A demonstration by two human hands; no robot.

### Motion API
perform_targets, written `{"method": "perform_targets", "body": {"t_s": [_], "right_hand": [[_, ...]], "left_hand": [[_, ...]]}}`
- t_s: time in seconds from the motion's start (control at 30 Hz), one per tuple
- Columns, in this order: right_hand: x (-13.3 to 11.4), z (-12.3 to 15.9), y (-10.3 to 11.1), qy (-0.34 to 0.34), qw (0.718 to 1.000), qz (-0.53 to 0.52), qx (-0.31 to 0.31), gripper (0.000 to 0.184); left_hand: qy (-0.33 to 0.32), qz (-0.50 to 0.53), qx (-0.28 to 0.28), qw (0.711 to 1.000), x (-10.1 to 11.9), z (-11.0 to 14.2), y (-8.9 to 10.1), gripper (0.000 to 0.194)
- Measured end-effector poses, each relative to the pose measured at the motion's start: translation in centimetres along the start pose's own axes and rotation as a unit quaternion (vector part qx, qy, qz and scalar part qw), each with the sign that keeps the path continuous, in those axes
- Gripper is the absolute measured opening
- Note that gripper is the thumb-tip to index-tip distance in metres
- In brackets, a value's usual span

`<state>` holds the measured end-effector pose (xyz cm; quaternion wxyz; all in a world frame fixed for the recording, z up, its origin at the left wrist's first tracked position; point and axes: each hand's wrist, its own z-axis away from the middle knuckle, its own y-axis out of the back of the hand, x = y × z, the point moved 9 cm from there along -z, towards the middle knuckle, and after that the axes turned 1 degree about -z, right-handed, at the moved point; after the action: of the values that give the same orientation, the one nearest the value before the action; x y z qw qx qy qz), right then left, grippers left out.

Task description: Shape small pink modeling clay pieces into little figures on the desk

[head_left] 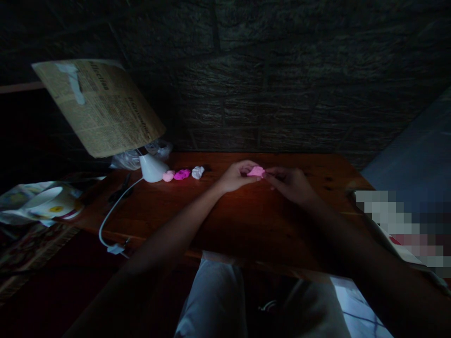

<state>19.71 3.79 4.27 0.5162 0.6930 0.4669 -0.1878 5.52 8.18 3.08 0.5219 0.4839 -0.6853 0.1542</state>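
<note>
Both hands meet over the far part of a wooden table (246,220). My left hand (236,176) and my right hand (291,183) pinch a small pink lump of clay (256,172) between their fingertips. Left of them lie a pale pink lump (168,176), a magenta lump (182,174) and a white lump (198,172) in a row on the table.
A white lamp base (152,168) with a newspaper shade (100,105) stands at the back left; its white cable (109,220) hangs over the table edge. A cup (49,202) sits at far left on cloth. A dark brick wall (282,84) runs behind.
</note>
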Motion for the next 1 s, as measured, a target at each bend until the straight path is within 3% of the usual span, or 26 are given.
{"method": "perform_targets", "body": {"t_s": [0.3,0.63,0.83,1.0], "right_hand": [[0.1,0.1,0.1,-0.006,1.0,0.003,0.013,0.024],[-2.5,0.2,-0.7,0.06,0.992,0.113,0.015,0.017],[-3.0,0.2,-0.9,0.067,0.99,0.117,0.04,0.018],[-3.3,0.7,-0.6,0.067,0.994,0.06,0.065,0.021]], "left_hand": [[-0.039,-0.052,-0.006,0.998,1.1,0.3,-0.5,0.023],[-0.049,-0.049,-0.025,0.997,1.8,0.2,-0.4,0.016],[-0.012,-0.018,-0.04,0.999,1.9,-0.1,0.1,0.014],[0.052,0.028,-0.036,0.998,1.2,0.0,0.4,0.015]]}}
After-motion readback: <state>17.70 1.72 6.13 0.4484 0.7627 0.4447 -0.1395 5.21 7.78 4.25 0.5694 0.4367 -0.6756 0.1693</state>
